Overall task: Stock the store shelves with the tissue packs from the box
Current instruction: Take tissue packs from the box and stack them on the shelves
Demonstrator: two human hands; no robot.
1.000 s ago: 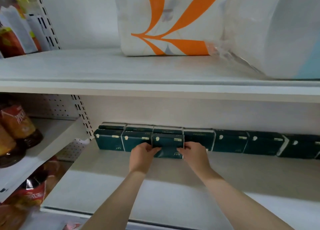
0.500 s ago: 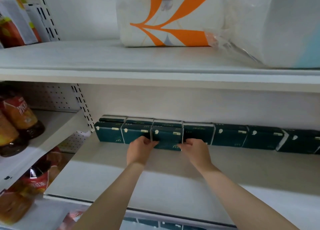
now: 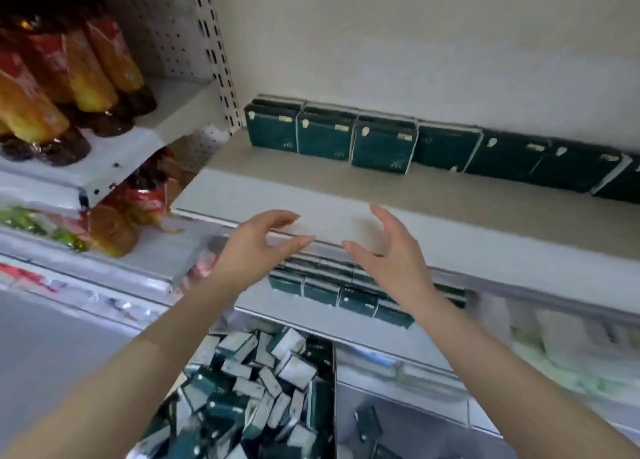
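**Tissue packs lined at the shelf's back, both hands free**

Dark green rectangular tissue packs (image 3: 382,147) stand upright in a row along the back wall of the pale flat shelf (image 3: 311,195), touching side by side; the three at the nine o'clock end each have a second pack behind them; the row runs off toward three o'clock. At six o'clock of that row, over the shelf's front edge, the left hand (image 3: 252,247) and the right hand (image 3: 391,250) hover with palms facing one another; their fingers are spread and loosely bent, holding nothing, and the hands are apart. Below the hands, more green packs (image 3: 346,296) sit in stacked rows on the white lower shelf (image 3: 346,334); at six o'clock of the view the open straight-walled box (image 3: 334,406) holds a jumble of loose packs (image 3: 242,389), tilted every way. At ten o'clock, orange-and-red bottles (image 3: 93,63) crowd a neighbouring shelf, beside a white slotted metal upright (image 3: 214,50); the lower right of the view is blurred.
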